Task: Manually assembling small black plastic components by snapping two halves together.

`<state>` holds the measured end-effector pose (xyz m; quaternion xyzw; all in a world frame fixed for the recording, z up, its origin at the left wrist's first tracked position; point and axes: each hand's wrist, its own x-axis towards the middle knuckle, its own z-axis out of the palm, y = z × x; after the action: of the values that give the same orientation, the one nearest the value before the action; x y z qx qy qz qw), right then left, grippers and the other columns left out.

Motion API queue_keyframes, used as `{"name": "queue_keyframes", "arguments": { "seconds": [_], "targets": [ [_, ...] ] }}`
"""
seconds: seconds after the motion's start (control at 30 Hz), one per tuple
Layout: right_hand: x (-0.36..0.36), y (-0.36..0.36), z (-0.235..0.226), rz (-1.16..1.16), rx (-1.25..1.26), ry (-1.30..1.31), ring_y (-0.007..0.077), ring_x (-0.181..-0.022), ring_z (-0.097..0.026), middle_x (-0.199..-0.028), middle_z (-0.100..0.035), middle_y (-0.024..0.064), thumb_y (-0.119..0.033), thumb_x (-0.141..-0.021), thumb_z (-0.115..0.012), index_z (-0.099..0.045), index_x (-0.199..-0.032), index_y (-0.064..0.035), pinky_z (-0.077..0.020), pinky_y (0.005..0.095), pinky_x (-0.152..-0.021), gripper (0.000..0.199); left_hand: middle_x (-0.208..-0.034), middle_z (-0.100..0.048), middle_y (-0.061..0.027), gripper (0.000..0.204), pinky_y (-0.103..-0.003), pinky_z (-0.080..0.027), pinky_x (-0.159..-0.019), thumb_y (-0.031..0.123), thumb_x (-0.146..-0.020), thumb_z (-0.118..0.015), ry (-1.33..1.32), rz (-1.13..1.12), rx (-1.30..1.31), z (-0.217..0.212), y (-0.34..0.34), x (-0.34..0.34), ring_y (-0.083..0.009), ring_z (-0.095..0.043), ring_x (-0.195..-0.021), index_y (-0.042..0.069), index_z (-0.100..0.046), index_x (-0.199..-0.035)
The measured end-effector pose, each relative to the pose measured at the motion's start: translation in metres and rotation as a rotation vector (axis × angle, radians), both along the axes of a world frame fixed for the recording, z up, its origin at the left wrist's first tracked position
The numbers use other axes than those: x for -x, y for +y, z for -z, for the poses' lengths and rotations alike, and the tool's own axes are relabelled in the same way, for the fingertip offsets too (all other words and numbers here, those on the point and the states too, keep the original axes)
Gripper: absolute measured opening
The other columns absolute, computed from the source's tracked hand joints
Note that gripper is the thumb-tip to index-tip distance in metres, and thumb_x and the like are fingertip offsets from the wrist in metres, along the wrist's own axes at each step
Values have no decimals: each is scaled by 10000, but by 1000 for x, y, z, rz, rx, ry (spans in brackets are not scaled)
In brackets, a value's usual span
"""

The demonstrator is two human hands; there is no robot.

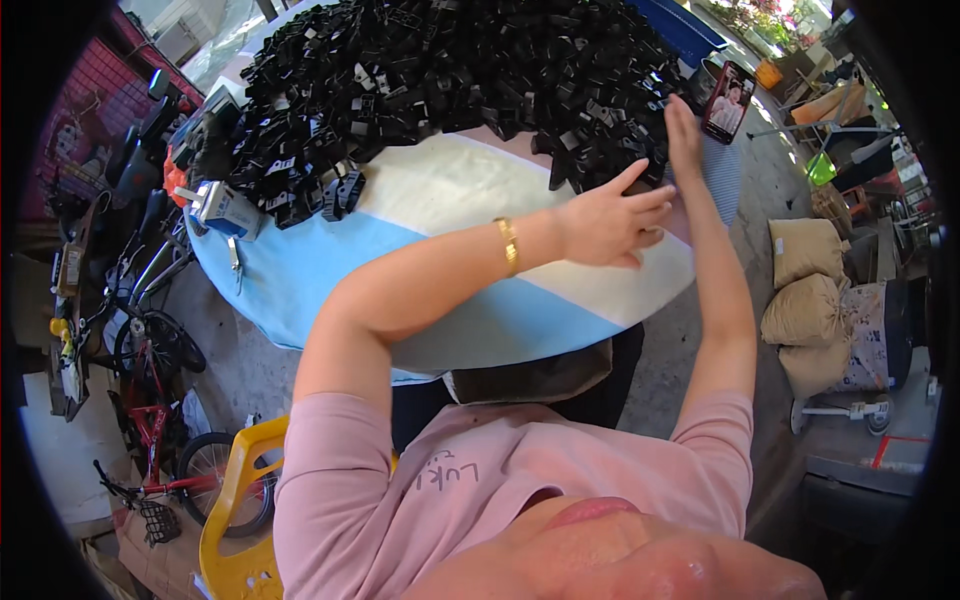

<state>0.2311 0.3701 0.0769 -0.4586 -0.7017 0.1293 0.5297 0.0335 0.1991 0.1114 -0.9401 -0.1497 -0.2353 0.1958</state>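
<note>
A big heap of small black plastic parts (450,75) covers the far side of a round table. My left hand (615,222), with a gold bracelet at the wrist, is over the cloth just short of the heap's near right edge. Its fingers are spread and nothing shows in them. Farther right, my right hand (684,140) stretches its fingers along the right side of the heap, seemingly touching the parts there. Its palm side is hidden. A phone (726,103) with a lit screen stands just right of that hand.
A tablecloth (430,190) in pale yellow, blue and pink covers the table. A blue-and-white box (226,210) and a small metal tool (235,255) lie at the left edge. A blue bin (680,30) stands far right, a yellow chair (245,500) nearer left, and stuffed sacks (808,285) to the right.
</note>
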Motion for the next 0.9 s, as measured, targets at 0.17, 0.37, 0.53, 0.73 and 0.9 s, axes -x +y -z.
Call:
{"name": "queue_keyframes", "arguments": {
  "seconds": [0.17,0.37,0.53,0.73,0.9],
  "targets": [
    [24,-9,14,1,-133,-166,316,-1163,-454,-1246,-504,192,-312,-841,-595,-631,-1088,-62,-344,374,-980,353,-945,-591,-36,297,-572,-253,-987,373,-843,-495,73,-235,97,11,32,3,-219,-457,-1101,111,-607,-925],
    [83,-65,4,-39,-144,-173,350,-1201,-406,-1308,-411,228,-286,-838,-610,-599,-1123,-41,-325,378,-1002,376,-918,-599,-32,289,-554,-277,-1005,336,-841,-529,-1,-141,36,7,8,63,-210,-469,-1096,71,-616,-919],
    [121,-87,-4,7,-140,-245,396,-1204,-359,-1320,-352,263,-330,-822,-623,-581,-1136,-21,-317,408,-1000,443,-1078,-580,-67,297,-527,-274,-1033,333,-842,-543,-11,-145,90,2,-9,104,-233,-451,-1153,74,-613,-968],
    [163,-105,-8,-178,-307,-217,347,-1159,-422,-1205,-484,181,-242,-826,-606,-596,-1077,5,-341,404,-977,353,-1114,-566,-73,276,-499,-268,-1046,309,-819,-573,-19,-200,128,1,-21,126,-247,-455,-1154,75,-621,-959],
    [166,-95,-18,-192,-423,-308,342,-1101,-473,-1132,-543,164,-220,-830,-598,-620,-1019,-19,-384,408,-926,276,-1119,-532,-64,264,-534,-279,-1016,284,-765,-620,-47,-458,241,-4,-39,112,-257,-437,-1143,71,-618,-921]
  ]
}}
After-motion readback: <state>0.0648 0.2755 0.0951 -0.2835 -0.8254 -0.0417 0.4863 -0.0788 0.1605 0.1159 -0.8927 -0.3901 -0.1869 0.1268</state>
